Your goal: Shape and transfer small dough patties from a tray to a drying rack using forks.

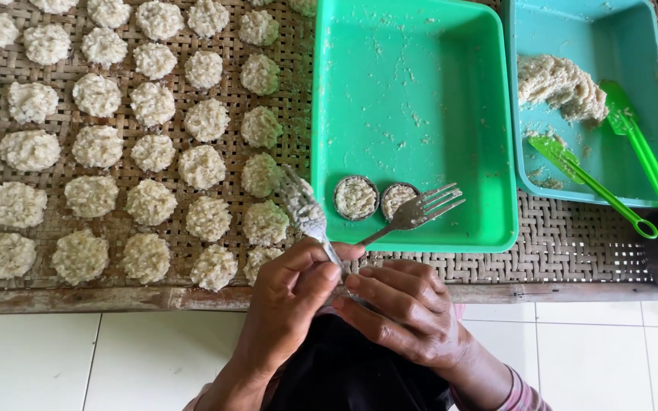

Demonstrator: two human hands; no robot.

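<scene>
we hold one fork (304,211) closed in our left hand (291,301) and another fork (419,210) in our right hand (405,308), over the near edge of the green tray (420,114), seemingly scraping them clean, so next needs careful rubbing.

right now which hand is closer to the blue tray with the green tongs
Right. The right hand sits below the green tray, left of and below the blue tray. The left hand is further left, beside the rice cakes.
</scene>
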